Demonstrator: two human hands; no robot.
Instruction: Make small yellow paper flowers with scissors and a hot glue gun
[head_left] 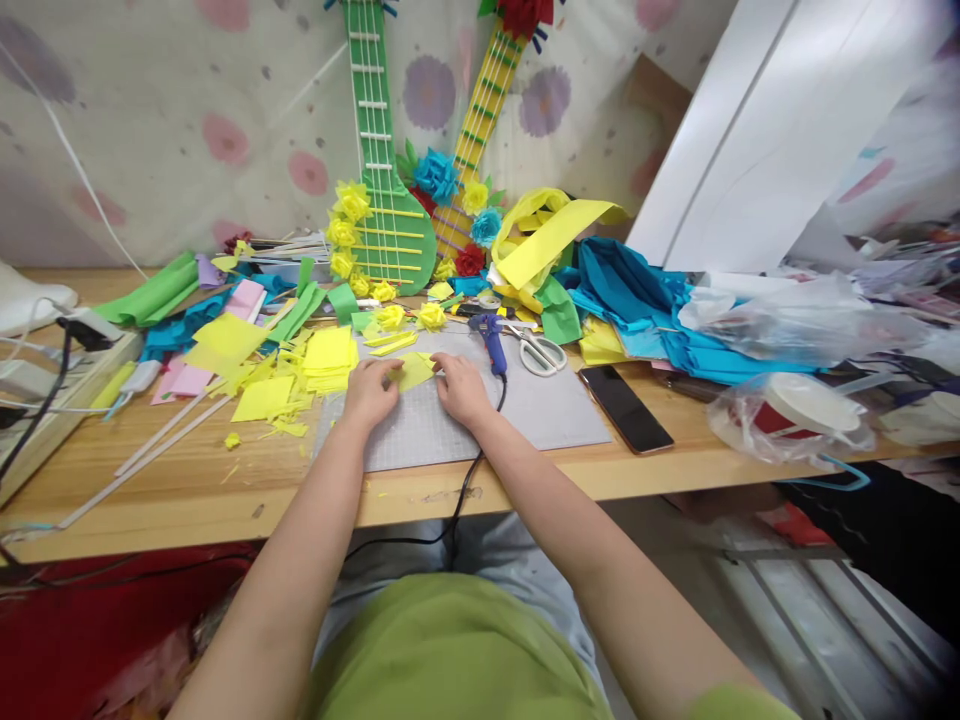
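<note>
My left hand (369, 392) and my right hand (460, 388) rest on a grey cutting mat (555, 410), fingers curled on a small yellow paper piece (414, 371) held between them. A blue glue gun (491, 340) lies just beyond my right hand, its black cord running off the table edge. A stack of yellow paper squares (328, 360) sits left of my left hand. Finished yellow paper flowers (431, 316) lie past the mat.
White-handled scissors (541, 352) and a black phone (626, 408) lie right of the mat. Two paper-covered guitar shapes (390, 230) lean against the wall. Blue paper (637, 310), plastic bags (795, 410), green and pink sheets (157, 292), white rods and a power strip (60, 385) crowd the wooden table.
</note>
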